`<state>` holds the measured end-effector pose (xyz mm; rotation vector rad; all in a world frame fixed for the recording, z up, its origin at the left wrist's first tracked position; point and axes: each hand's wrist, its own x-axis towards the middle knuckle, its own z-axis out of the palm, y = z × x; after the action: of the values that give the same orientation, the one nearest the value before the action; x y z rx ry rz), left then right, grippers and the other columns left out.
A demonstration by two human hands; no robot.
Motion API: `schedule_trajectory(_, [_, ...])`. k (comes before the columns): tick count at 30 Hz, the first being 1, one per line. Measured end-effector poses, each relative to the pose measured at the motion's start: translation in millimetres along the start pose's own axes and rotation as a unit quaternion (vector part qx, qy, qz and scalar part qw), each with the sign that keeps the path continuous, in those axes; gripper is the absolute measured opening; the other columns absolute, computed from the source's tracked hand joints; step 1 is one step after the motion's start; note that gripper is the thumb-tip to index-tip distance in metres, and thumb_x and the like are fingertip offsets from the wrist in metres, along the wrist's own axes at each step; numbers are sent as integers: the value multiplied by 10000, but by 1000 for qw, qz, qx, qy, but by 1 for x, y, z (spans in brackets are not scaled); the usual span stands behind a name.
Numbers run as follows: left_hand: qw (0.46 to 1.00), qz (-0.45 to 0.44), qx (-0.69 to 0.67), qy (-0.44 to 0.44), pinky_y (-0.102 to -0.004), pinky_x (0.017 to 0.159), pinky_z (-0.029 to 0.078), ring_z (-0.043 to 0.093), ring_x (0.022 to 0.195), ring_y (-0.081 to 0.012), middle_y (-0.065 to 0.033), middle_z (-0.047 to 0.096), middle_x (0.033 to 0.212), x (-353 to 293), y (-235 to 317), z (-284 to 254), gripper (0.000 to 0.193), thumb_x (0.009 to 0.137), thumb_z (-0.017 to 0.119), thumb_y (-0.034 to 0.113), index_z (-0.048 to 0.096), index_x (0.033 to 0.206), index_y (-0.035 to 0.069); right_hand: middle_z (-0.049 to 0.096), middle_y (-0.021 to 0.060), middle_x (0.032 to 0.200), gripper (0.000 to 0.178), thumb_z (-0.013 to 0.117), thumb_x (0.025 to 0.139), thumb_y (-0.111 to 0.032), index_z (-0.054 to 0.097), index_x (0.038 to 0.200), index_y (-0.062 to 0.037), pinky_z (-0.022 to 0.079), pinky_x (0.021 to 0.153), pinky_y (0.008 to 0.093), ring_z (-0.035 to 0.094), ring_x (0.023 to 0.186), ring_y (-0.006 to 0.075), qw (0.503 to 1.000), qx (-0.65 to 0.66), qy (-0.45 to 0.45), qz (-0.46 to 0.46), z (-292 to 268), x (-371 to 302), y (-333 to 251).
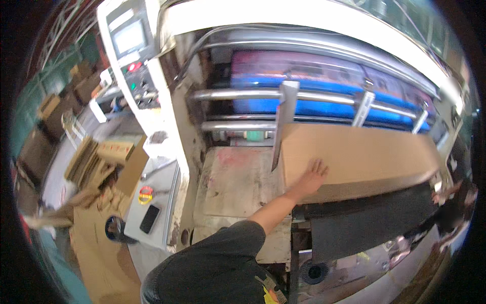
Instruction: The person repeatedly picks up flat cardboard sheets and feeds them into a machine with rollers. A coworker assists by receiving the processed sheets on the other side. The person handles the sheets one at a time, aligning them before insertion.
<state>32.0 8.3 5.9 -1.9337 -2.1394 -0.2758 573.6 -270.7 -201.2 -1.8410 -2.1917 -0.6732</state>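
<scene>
Cardboard sheet (359,154), large, flat and brown, lies on the feed table of the machine (324,96), its far edge toward 2 steel rollers (238,95) and a blue drum. Left hand (313,176), fingers spread open, rests flat on the sheet's near-left corner, beside an upright metal guide plate (283,121). Right hand is out of view. Control panel (132,66) stands left; a black phone (150,218) lies on the grey ledge below.
</scene>
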Motion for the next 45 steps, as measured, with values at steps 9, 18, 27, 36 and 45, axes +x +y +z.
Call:
schedule_trajectory(9, [990, -57, -34, 128, -599, 1226, 160, 334, 1456, -455, -282, 441, 1501, 0, 7, 21, 550, 913, 493, 175, 489, 1425, -26, 380, 158, 1581, 592, 506, 1017, -373, 417, 1515, -66, 268, 1189, 474, 360, 1445, 351, 975, 4, 82, -207, 15, 86, -5])
schedule_trajectory(18, [991, -49, -47, 119, -603, 1233, 120, 316, 1464, -451, -284, 406, 1528, 7, 8, 29, 561, 933, 518, 218, 470, 1440, -18, 401, 156, 1568, 592, 512, 1014, -392, 435, 1504, -70, 282, 1180, 475, 384, 1429, 352, 976, -11, 95, -196, 23, 90, -12])
schedule_trajectory(27, [994, -47, -73, 73, -603, 1231, 135, 236, 1501, -452, -299, 298, 1584, 4, 3, 30, 852, 761, 769, 185, 389, 1499, -5, 421, 154, 1555, 592, 518, 1011, -412, 453, 1493, -73, 295, 1170, 475, 408, 1412, 354, 989, -75, 68, -111, 25, 61, -14])
schedule_trajectory(36, [998, -22, -52, 11, -608, 1220, 152, 263, 1490, -449, -308, 336, 1557, -5, 3, -9, 960, 708, 830, 226, 363, 1513, -8, 442, 152, 1542, 593, 524, 1009, -431, 472, 1481, -76, 309, 1161, 476, 432, 1396, 356, 993, -113, 26, -3, 20, 26, -12])
schedule_trajectory(45, [998, 5, -70, 7, -605, 1206, 214, 199, 1513, -455, -317, 260, 1590, 0, -3, 14, 1115, 681, 898, 303, 273, 1548, -16, 463, 150, 1529, 595, 530, 1006, -450, 490, 1470, -79, 323, 1152, 477, 456, 1379, 357, 975, -171, -67, 126, 0, -19, -24])
